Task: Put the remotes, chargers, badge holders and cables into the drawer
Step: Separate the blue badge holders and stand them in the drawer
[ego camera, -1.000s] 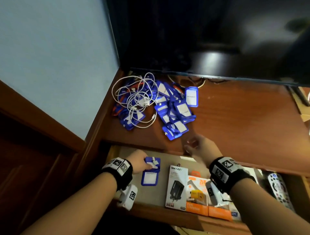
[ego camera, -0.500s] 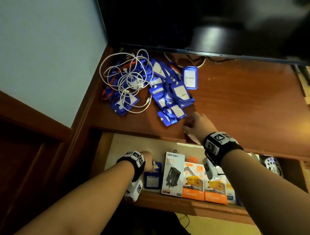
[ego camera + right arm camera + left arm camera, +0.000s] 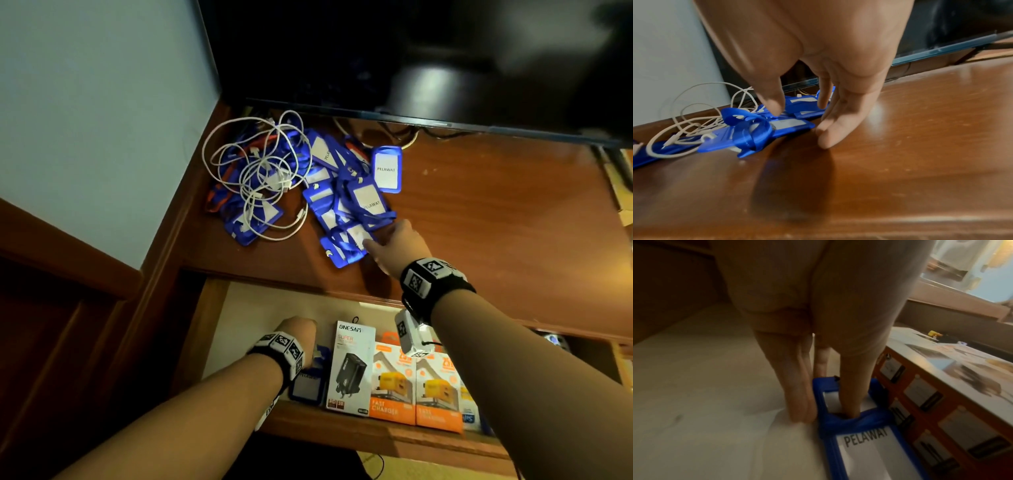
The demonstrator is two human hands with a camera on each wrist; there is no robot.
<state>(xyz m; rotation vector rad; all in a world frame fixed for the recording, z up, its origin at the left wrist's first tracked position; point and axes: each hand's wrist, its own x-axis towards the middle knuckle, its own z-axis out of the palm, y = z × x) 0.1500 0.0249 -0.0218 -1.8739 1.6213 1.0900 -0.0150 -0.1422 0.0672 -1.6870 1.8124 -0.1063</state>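
My left hand (image 3: 300,329) is down in the open drawer (image 3: 376,435). Its straight fingers press a blue badge holder (image 3: 306,386) flat on the drawer floor. The left wrist view has the left hand (image 3: 825,414) with the thumb on that "PELAWAT" holder (image 3: 865,451) and the other fingertips at its left edge. My right hand (image 3: 380,240) reaches over the desk top to the near edge of the badge holder pile (image 3: 342,192). In the right wrist view the right hand (image 3: 799,120) is spread over the nearest holder (image 3: 789,125), gripping nothing. White cables (image 3: 260,171) lie tangled on the pile's left side.
Charger boxes, one white (image 3: 352,366) and two orange (image 3: 394,383), stand in a row in the drawer right of the holder. A remote (image 3: 553,339) shows at the drawer's far right. A dark TV screen (image 3: 411,51) overhangs the back of the wooden desk top (image 3: 496,222).
My right hand has moved from the drawer's edge forward across the desk top to the badge holder pile. My left hand has slid the holder towards the drawer's front.
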